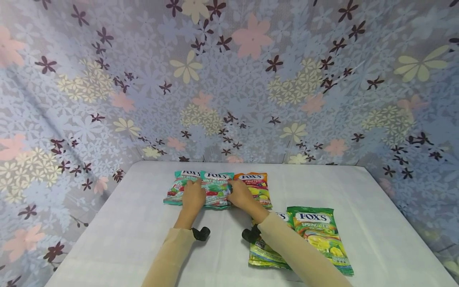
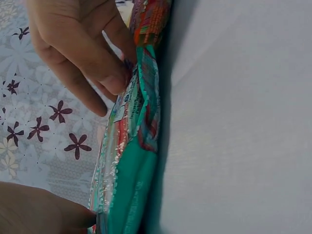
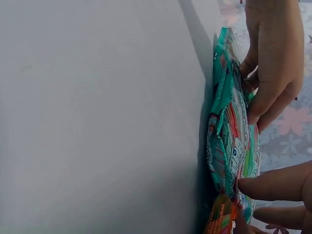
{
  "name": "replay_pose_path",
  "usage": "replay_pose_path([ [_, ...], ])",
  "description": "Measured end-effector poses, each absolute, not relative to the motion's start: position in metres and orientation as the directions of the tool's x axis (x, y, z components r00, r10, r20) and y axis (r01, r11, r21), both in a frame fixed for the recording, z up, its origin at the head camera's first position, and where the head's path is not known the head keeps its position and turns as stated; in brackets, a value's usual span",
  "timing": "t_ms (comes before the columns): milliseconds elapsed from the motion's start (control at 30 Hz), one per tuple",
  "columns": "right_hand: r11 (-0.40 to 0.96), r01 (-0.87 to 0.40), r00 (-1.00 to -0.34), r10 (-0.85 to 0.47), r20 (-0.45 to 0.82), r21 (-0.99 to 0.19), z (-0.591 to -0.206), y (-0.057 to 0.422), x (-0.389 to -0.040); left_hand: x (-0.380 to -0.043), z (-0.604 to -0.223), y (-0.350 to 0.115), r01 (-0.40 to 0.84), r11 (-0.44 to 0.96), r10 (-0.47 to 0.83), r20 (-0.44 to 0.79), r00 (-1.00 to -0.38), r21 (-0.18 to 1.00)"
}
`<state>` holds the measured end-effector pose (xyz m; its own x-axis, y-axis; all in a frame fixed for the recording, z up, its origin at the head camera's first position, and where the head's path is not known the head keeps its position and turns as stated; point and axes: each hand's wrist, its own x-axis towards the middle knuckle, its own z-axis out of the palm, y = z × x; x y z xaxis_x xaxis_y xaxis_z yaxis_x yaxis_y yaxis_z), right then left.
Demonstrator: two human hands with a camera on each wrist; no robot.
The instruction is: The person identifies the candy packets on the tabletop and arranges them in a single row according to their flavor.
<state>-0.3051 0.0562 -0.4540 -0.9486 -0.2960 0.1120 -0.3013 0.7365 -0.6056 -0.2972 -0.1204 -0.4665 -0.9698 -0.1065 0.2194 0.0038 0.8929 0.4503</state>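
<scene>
A teal Mint Blossom candy bag [image 1: 215, 187] lies flat between my two hands near the back of the table. My left hand [image 1: 193, 197] holds its left side and partly covers a second teal Mint Blossom bag [image 1: 175, 190]. At the opposite side, my right hand [image 1: 242, 194] grips the bag's right edge, beside an orange Fruits candy bag [image 1: 255, 184]. In the left wrist view, the right hand's fingers [image 2: 109, 83] touch the teal wrapper near the orange one. Curled left fingers [image 3: 265, 102] sit on the wrapper in the right wrist view.
A green Spring Tea candy bag [image 1: 319, 239] lies at the front right. Next to it, a green-yellow bag [image 1: 265, 257] is partly hidden under my right forearm. The white-covered table [image 1: 136, 223] backs onto a flowered cloth [image 1: 229, 99].
</scene>
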Motion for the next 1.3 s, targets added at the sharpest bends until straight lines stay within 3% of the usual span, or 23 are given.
replay_pose_path([
  [300,0.631,-0.302,-0.945,-0.299,0.135,-0.714,-0.450,0.074,-0.304,-0.298,-0.469,-0.109,0.142,0.892,-0.068,0.439,-0.896,0.430],
  [433,0.579,-0.238,-0.962,-0.249,0.109,-0.780,-0.445,0.092,-0.305,-0.298,-0.466,-0.089,0.294,0.872,0.062,0.506,-0.860,0.392],
  [567,0.599,-0.203,-0.974,-0.203,0.099,-0.775,-0.442,0.108,-0.307,-0.300,-0.462,-0.065,0.371,0.826,0.193,0.406,-0.893,0.425],
  [800,0.665,-0.160,-0.984,-0.165,0.066,-0.729,-0.441,0.131,-0.310,-0.306,-0.453,-0.040,0.249,0.820,0.194,0.159,-0.968,0.515],
  [1100,0.642,0.026,-0.996,-0.049,-0.075,-0.767,-0.449,0.157,-0.317,-0.308,-0.454,-0.032,0.136,0.818,0.117,0.071,-0.991,0.559],
  [1300,0.654,0.052,-0.993,-0.046,-0.108,-0.754,-0.495,0.181,-0.349,-0.309,-0.456,-0.026,0.083,0.847,0.082,0.026,-0.996,0.526],
])
